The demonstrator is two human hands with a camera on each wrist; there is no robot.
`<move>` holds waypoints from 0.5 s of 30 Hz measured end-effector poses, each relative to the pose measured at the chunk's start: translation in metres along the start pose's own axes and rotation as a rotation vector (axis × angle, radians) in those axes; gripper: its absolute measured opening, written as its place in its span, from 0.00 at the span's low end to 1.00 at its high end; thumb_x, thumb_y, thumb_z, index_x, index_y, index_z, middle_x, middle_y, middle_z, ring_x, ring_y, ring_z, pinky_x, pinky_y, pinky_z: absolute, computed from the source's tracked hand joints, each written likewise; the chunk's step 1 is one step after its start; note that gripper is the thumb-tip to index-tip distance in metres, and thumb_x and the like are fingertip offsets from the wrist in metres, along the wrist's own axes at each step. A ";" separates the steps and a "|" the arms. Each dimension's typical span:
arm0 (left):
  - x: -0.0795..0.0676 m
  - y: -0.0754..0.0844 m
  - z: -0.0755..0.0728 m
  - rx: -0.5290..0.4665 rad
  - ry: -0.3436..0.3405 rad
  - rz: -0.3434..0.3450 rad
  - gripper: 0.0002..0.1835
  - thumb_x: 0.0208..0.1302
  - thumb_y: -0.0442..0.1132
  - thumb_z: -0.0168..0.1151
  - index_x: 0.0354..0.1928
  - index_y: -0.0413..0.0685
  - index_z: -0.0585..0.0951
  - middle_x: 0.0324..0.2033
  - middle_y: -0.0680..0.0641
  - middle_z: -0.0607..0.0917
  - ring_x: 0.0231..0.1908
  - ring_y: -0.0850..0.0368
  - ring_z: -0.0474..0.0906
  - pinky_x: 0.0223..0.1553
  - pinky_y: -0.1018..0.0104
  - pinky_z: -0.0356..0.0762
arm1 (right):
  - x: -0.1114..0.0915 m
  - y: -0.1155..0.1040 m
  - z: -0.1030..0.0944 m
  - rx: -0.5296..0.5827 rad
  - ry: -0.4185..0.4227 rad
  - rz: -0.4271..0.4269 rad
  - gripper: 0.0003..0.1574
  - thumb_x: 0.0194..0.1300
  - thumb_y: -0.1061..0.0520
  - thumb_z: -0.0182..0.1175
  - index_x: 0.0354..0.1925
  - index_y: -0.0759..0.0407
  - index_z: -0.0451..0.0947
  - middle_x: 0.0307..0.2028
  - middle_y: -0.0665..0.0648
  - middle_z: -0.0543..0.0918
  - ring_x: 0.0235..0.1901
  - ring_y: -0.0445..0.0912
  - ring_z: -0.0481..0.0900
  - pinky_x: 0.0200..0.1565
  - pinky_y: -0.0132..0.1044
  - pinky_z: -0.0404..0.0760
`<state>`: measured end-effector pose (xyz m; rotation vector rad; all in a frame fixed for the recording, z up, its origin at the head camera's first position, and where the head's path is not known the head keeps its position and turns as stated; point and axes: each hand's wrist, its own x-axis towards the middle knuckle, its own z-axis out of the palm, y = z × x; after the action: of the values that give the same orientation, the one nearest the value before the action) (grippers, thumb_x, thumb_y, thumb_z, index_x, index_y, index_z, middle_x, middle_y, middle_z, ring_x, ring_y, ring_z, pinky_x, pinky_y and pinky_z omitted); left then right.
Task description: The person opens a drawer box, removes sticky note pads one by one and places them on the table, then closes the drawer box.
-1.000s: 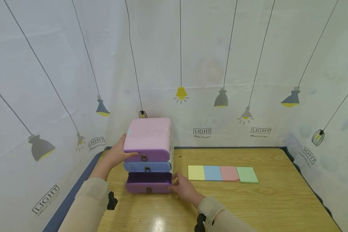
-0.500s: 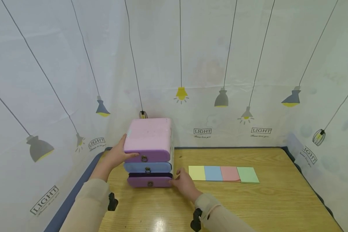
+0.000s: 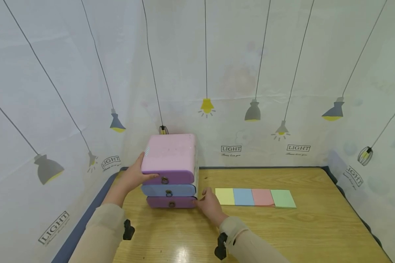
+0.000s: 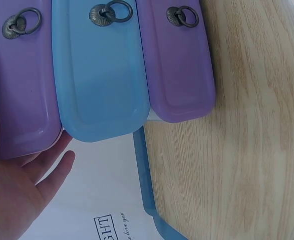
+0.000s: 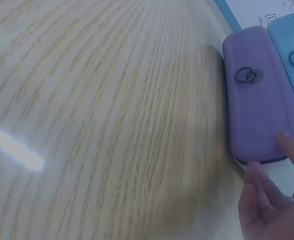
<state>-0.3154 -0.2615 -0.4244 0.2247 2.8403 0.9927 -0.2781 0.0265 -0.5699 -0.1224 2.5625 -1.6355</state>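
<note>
A small drawer box with a pink top stands on the table, its three drawers one above another. My left hand grips its upper left corner, thumb across the front of the purple top drawer and fingers along the side. In the middle is a blue drawer. The lowest, a purple drawer, sits nearly flush with the others. My right hand holds that drawer's right end, thumb on its front and fingertips at its end edge. Each drawer front carries a metal ring pull.
Right of the box lie a yellow sticky note pad, a blue pad, a pink pad and a green pad in a row. White lamp-printed sheeting rises behind the wooden table.
The bottom drawer has slid back into the box from standing open, with my right hand moving along with it. My left hand has stayed on the box's upper corner.
</note>
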 end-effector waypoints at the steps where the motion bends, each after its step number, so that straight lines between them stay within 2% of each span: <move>1: 0.000 0.000 0.000 -0.001 -0.001 0.002 0.70 0.52 0.68 0.68 0.76 0.47 0.29 0.74 0.33 0.44 0.69 0.30 0.49 0.63 0.33 0.52 | 0.000 0.000 0.000 0.001 0.001 0.002 0.28 0.60 0.57 0.70 0.44 0.67 0.62 0.28 0.56 0.77 0.25 0.45 0.76 0.27 0.38 0.72; 15: 0.003 -0.004 -0.001 -0.001 0.012 0.018 0.71 0.49 0.71 0.67 0.76 0.48 0.29 0.75 0.36 0.43 0.70 0.32 0.48 0.63 0.33 0.53 | 0.004 -0.002 0.000 -0.066 0.031 -0.014 0.28 0.61 0.51 0.69 0.46 0.65 0.65 0.29 0.55 0.76 0.26 0.46 0.74 0.28 0.39 0.72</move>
<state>-0.3192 -0.2648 -0.4260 0.2459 2.8534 1.0019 -0.2819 0.0251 -0.5681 -0.1212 2.6447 -1.5702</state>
